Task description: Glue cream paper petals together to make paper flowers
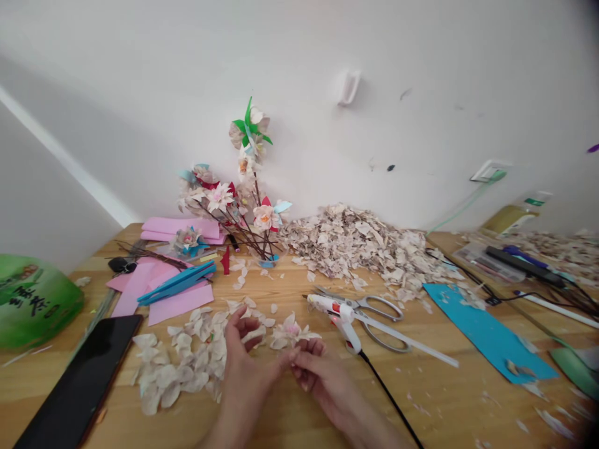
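My left hand (247,355) is at the front middle of the table, its fingers loosely curled and apart. Its thumb reaches over to the fingertips of my right hand (322,373). The right fingers are pinched together, and whatever is between them is hidden or too small to name. Just beyond them is a pale petal flower (290,330) with a pinkish centre; whether the right fingers touch it is unclear. Loose dried petals (191,358) are spread to the left of my left hand. A white hot glue gun (339,317) lies right of the flower, partly over scissors (381,315).
A large petal heap (355,240) lies along the wall. Flower stems stand in a small clear cup (267,259). Left are blue tweezers (178,282), pink paper (180,305), a black phone (82,380) and a green package (37,302). A blue sheet (486,330) lies right.
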The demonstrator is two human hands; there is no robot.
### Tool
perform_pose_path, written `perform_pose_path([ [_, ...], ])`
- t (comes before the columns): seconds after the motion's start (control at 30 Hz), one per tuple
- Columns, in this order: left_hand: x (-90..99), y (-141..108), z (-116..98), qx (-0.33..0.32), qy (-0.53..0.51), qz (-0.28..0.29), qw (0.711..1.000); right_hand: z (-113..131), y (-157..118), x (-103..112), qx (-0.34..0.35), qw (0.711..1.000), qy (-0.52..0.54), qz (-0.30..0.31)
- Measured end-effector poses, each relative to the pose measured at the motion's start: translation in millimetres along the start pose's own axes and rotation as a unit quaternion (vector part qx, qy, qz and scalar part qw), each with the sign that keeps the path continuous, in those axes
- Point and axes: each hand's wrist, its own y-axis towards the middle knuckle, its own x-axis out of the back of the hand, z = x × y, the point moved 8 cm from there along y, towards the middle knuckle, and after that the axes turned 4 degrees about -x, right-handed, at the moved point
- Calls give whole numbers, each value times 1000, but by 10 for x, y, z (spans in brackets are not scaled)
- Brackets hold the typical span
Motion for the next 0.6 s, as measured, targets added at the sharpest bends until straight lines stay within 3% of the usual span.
perform_pose_path([
  [0.07, 23, 9, -50, -13, -4, -15, 1000, -49, -11, -20, -33, 999, 4, 3],
  [0.23, 32, 40, -107, -27, 20, 10, 999, -85, -35, -67, -64, 998, -4, 13],
  [0.6, 42, 22, -74, -28, 10, 23, 999, -6, -75, -87, -38, 999, -27, 12],
])
